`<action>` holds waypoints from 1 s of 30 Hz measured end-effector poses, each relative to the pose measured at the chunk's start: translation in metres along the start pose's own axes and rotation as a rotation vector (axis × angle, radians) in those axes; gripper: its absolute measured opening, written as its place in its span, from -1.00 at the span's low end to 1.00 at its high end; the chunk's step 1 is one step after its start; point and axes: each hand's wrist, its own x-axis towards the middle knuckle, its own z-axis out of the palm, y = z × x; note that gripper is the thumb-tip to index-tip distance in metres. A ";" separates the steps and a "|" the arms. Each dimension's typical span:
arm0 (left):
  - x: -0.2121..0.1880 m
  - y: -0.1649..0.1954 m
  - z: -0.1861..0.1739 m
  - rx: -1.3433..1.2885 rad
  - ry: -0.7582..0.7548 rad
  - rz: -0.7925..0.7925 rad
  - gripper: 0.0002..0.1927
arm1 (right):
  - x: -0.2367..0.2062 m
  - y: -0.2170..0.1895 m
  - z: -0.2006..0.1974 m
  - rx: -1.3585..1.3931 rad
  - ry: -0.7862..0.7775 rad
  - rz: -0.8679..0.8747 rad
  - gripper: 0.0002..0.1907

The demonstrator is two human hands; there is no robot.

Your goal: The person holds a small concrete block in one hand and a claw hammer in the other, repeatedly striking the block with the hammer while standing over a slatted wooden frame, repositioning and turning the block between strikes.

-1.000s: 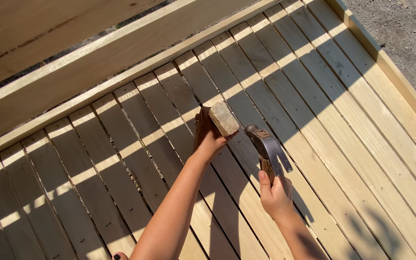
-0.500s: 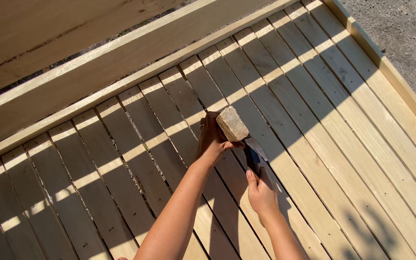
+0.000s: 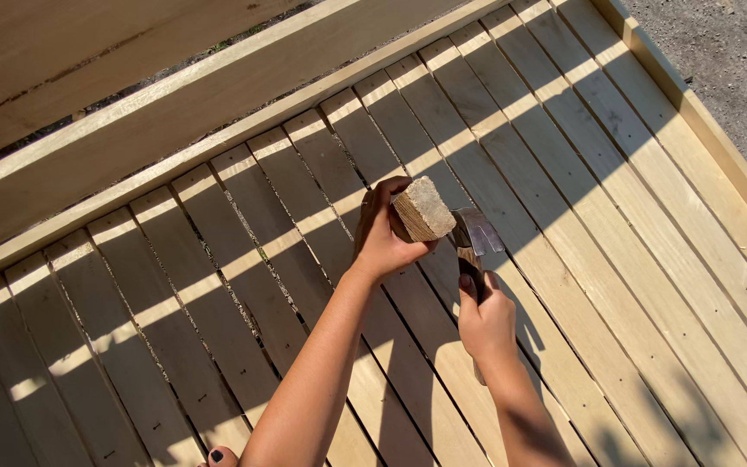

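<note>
1. Your left hand (image 3: pixel 386 238) grips a short wooden block (image 3: pixel 423 209), fingers wrapped round its side, cut end facing up at you. It's held upright on the slats, likely as a striking pad to spare the boards.
2. Your right hand (image 3: pixel 486 324) is clenched round the handle of a claw hammer (image 3: pixel 475 233), choked up near the head for control. The claw shows just right of the block; whether the face touches it, can't tell.
3. Both sit mid-deck over the pale wooden slats (image 3: pixel 616 259), which run diagonally with narrow gaps between them.
4. A raised wooden rail (image 3: pixel 175 121) borders the slats top left; gravel ground (image 3: pixel 728 52) lies beyond the right edge.
</note>
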 end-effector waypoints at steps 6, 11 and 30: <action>0.018 -0.001 0.006 -0.033 -0.014 -0.146 -0.29 | -0.001 0.002 -0.004 0.137 -0.144 0.209 -0.63; 0.020 0.019 -0.008 -0.526 0.069 -0.085 -0.34 | 0.034 -0.007 -0.019 0.659 -0.288 0.496 -0.53; -0.050 -0.038 -0.069 -0.407 0.199 -0.038 -0.39 | 0.028 -0.046 -0.023 0.739 -0.422 0.332 -0.60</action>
